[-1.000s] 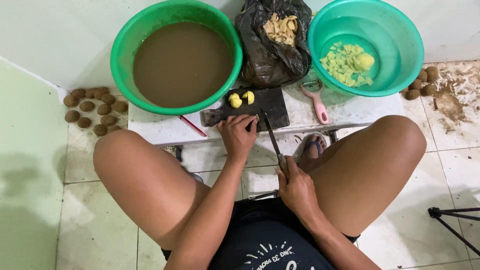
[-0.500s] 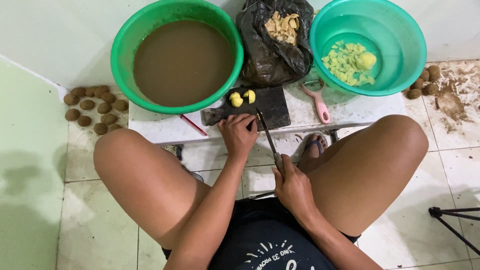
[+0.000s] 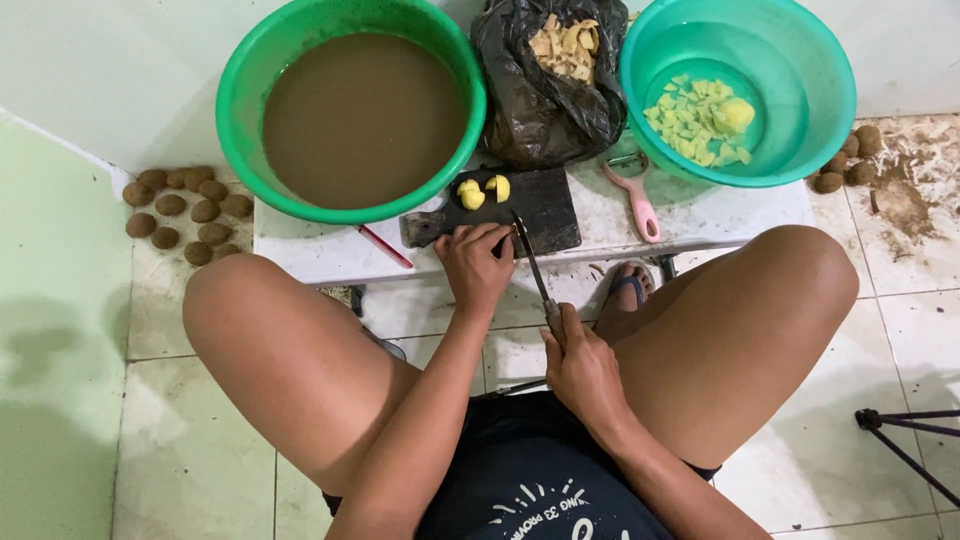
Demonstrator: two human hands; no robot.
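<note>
My right hand (image 3: 583,372) has a closed grip on the handle of a knife (image 3: 533,272) — the blade runs up and away from me to the near edge of the dark cutting board (image 3: 545,205). My left hand (image 3: 476,265) sits curled at that same edge, fingers pressing down right beside the blade; can't tell whether there's a piece under them. Two yellow peeled chunks (image 3: 483,190) lie further back on the board, apart from my fingers. The board rests on a low white counter (image 3: 700,215) between my knees. Behind it — a green basin of muddy brown water (image 3: 360,115), a black bag of peelings (image 3: 545,85), and a teal basin (image 3: 790,75) with yellow cut pieces. A pink peeler (image 3: 640,205) lies just right of the board.
</note>
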